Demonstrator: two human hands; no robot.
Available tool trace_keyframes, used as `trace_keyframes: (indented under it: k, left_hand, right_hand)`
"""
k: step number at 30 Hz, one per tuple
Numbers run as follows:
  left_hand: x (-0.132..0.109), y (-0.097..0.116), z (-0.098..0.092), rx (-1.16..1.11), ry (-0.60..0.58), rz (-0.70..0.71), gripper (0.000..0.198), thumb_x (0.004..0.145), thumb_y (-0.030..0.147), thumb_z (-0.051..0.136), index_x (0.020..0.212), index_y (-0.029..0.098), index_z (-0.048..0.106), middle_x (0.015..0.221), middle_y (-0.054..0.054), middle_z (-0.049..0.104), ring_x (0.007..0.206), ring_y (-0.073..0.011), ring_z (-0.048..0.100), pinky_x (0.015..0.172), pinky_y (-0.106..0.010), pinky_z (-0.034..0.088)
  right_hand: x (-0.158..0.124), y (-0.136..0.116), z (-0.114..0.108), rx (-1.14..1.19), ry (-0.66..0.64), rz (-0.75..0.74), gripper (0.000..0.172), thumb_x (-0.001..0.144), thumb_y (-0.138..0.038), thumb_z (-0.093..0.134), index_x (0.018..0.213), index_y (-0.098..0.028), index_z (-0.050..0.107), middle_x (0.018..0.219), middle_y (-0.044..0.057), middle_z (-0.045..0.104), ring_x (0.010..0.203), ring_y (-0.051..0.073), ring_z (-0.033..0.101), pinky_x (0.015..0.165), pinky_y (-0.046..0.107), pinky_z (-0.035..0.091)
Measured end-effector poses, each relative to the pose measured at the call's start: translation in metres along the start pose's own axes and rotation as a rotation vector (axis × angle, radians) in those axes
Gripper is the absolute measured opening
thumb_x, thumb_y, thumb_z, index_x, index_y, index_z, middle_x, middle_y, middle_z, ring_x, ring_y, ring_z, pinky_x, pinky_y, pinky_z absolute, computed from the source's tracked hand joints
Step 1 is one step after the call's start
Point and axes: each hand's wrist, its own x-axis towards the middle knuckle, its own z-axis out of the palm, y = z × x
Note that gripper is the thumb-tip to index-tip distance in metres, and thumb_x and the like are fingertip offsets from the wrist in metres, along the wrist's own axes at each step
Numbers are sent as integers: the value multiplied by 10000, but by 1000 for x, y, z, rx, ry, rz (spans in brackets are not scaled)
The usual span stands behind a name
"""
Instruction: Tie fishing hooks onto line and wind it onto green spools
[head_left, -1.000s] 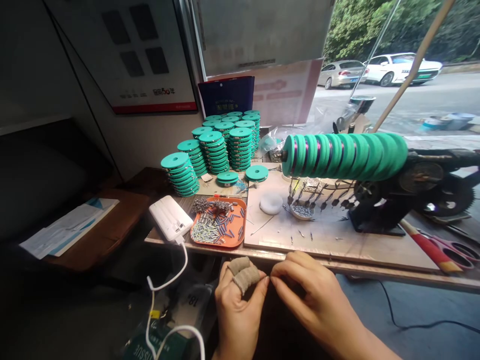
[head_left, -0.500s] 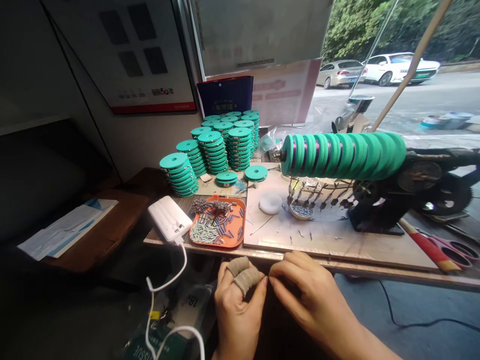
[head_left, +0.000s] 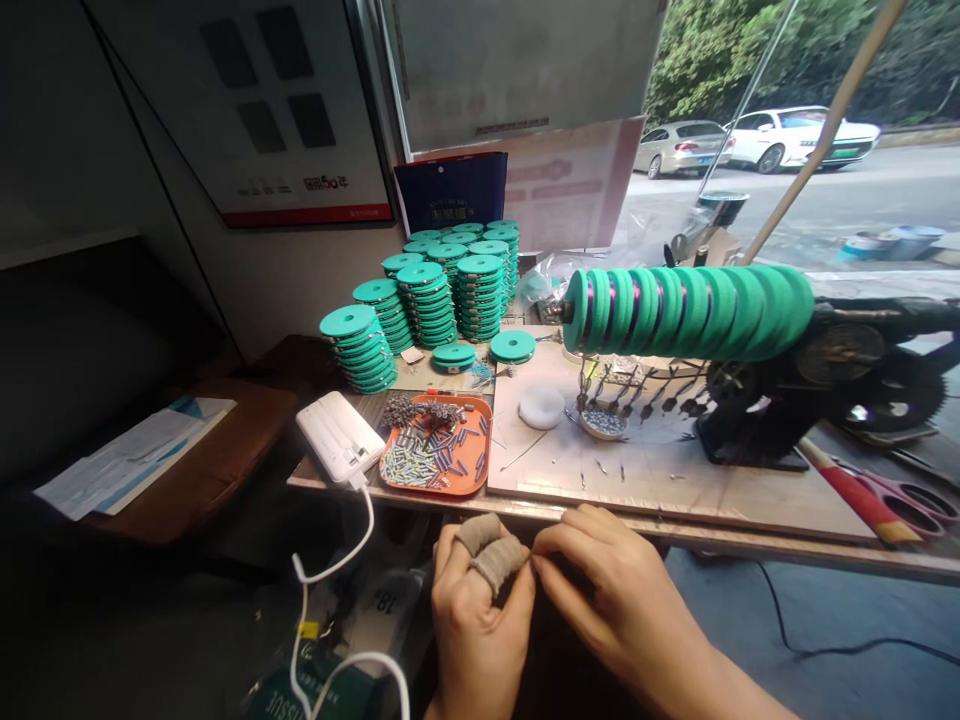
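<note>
My left hand (head_left: 484, 610), with beige wraps (head_left: 495, 562) on two fingers, is closed in a pinch just in front of the table edge. Beside it my right hand (head_left: 607, 575) pinches too, thumb and index tips almost touching the left fingertips. Whatever sits between the tips is too small to make out. Beyond my left hand lies an orange tray (head_left: 480, 484) holding small metal pieces and blue and pale tubes. A wooden board (head_left: 540, 475) spreads beyond my right hand, bearing a white round pad (head_left: 541, 408) and a small bowl of grey beads (head_left: 604, 422).
Green foam spools (head_left: 688, 312) fill a shaft on a black geared machine (head_left: 757, 425) at right. Stacked green spools (head_left: 360, 350) stand at the back left. A white power bank (head_left: 339, 437) with a cable (head_left: 367, 520) lies left; scissors (head_left: 907, 500) lie far right.
My hands have drawn slightly closer together, the right fingertips shifting a little to the left. The things on the table look unchanged.
</note>
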Motion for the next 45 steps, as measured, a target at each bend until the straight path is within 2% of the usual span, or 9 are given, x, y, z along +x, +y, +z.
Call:
trace_keyframes:
  k: [45]
  left_hand:
    - [2,0,-1,39,-7,-1,92,697,95,623,698,184,648,731,-44,627,732,-179,569,625,-302,528]
  right_hand:
    - [-2,0,2,21,35,-9,151,800,-107,467,711,-166,574,632,18,555,593,139,469,553,245,355]
